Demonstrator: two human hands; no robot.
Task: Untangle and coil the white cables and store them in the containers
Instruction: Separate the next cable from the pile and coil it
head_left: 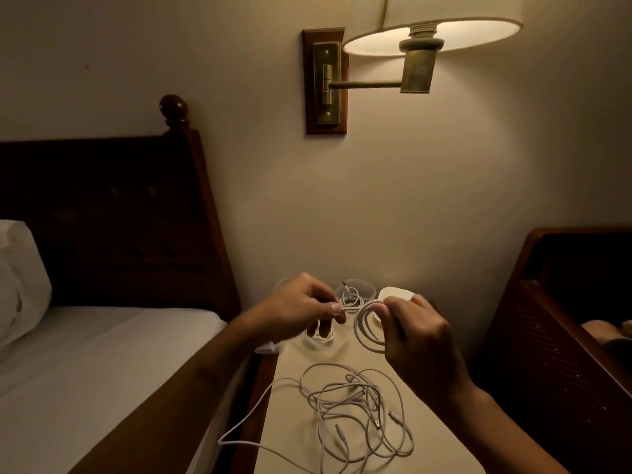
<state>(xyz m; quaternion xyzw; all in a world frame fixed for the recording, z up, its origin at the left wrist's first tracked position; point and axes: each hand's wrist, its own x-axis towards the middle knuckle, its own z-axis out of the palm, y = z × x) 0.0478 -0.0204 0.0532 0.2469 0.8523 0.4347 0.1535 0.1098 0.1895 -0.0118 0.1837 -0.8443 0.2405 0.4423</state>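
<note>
Head view: clear round container (368,289), coiled white cable (350,297) inside it

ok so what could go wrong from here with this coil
1. The coil is held only by the right hand, and the left hand pinches its free end. If either grip slackens, the loops may spring open.
2. One strand of the tangled pile hangs over the left edge of the table. Its weight could drag more cable off.
3. The hands work close to the clear container and might knock it.

Containers (367,288) — mostly hidden, cable tangle (357,393) cut off at btm
</note>
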